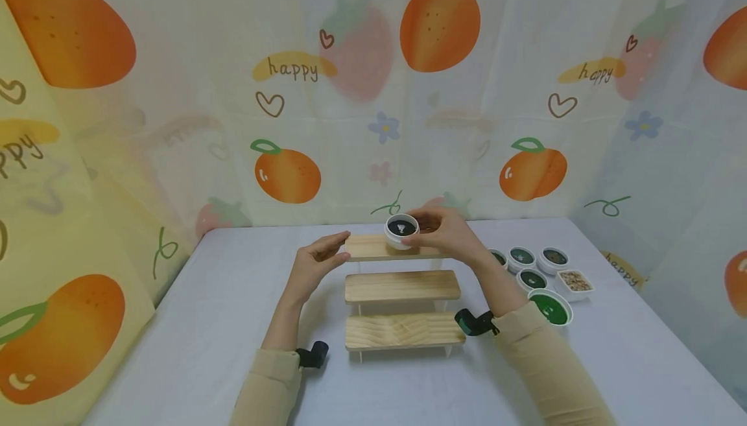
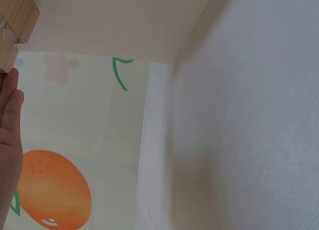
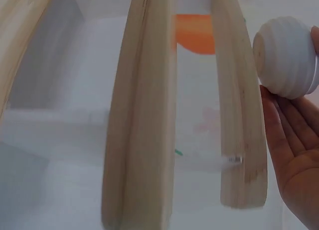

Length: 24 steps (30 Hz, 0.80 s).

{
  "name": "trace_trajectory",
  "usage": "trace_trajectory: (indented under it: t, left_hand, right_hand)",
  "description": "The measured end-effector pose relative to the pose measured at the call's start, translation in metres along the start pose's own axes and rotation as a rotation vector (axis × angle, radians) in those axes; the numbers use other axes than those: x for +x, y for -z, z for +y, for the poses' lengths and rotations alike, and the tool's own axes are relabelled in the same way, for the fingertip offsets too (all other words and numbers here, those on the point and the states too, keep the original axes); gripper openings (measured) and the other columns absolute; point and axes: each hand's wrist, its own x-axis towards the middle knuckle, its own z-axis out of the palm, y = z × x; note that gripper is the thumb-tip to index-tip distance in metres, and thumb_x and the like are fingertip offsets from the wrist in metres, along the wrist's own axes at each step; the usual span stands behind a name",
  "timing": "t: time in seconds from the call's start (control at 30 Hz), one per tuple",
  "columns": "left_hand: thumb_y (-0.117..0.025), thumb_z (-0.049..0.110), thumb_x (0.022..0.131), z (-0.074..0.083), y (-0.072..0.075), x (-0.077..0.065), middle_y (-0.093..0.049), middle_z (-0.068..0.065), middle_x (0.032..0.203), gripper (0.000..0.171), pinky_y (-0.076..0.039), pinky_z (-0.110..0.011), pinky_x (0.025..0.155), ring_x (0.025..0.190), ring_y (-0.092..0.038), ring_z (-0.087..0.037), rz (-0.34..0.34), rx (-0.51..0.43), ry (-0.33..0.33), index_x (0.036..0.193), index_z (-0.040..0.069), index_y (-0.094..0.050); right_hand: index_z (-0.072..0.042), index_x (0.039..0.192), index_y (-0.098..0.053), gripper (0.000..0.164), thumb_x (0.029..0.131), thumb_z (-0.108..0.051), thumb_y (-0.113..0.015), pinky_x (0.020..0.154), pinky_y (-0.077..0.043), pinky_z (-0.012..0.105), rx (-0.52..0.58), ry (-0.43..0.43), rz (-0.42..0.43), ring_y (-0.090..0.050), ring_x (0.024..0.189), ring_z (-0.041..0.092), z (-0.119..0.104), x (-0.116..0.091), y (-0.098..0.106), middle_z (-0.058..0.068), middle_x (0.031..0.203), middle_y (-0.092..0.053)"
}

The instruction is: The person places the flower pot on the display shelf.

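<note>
A three-tier wooden stand stands in the middle, its boards on clear supports. Over its top board, my right hand grips a small white bowl with a dark inside, thumb in front and fingers behind. The right wrist view shows the ribbed side of this bowl, its base close to the board. My left hand is at the left end of the top board, its fingers fairly straight. In the left wrist view, fingertips meet the board's end.
To the right of the stand sit several small white bowls with dark or green insides. Among them are a square dish of grainy bits and a larger green-lined bowl. A printed cloth hangs behind the white table.
</note>
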Motion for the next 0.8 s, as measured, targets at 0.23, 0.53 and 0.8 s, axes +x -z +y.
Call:
trace_trajectory:
  t: [0.23, 0.53, 0.8]
  left_hand:
    - [-0.076, 0.016, 0.087, 0.001, 0.000, 0.000, -0.063, -0.011, 0.137, 0.045, -0.046, -0.012, 0.106, 0.130, -0.058, -0.028, 0.004, 0.009, 0.008, 0.130, 0.010, -0.066]
    - [-0.076, 0.016, 0.087, 0.001, 0.000, 0.001, -0.063, -0.012, 0.137, 0.044, -0.047, -0.013, 0.106, 0.128, -0.060, -0.021, 0.010, 0.006, 0.015, 0.129, 0.009, -0.066]
    - [-0.075, 0.013, 0.087, 0.000, 0.000, 0.001, -0.062, -0.015, 0.137, 0.045, -0.046, -0.013, 0.106, 0.133, -0.054, -0.035, 0.000, -0.013, 0.006, 0.130, 0.006, -0.064]
  right_hand:
    - [-0.011, 0.130, -0.064, 0.058, 0.078, -0.025, -0.085, 0.093, -0.058, 0.038, -0.002, 0.007, -0.019, -0.069, 0.104, 0.023, -0.005, 0.011, -0.014, 0.012, 0.119, -0.072]
    - [-0.016, 0.127, -0.066, 0.055, 0.077, -0.032, -0.085, 0.097, -0.058, 0.038, 0.015, 0.003, -0.053, -0.070, 0.108, 0.019, -0.013, 0.021, -0.035, 0.006, 0.119, -0.073]
    - [-0.019, 0.123, -0.068, 0.051, 0.078, -0.033, -0.084, 0.096, -0.057, 0.038, 0.032, 0.006, -0.056, -0.070, 0.108, 0.018, -0.017, 0.025, -0.046, 0.003, 0.118, -0.073]
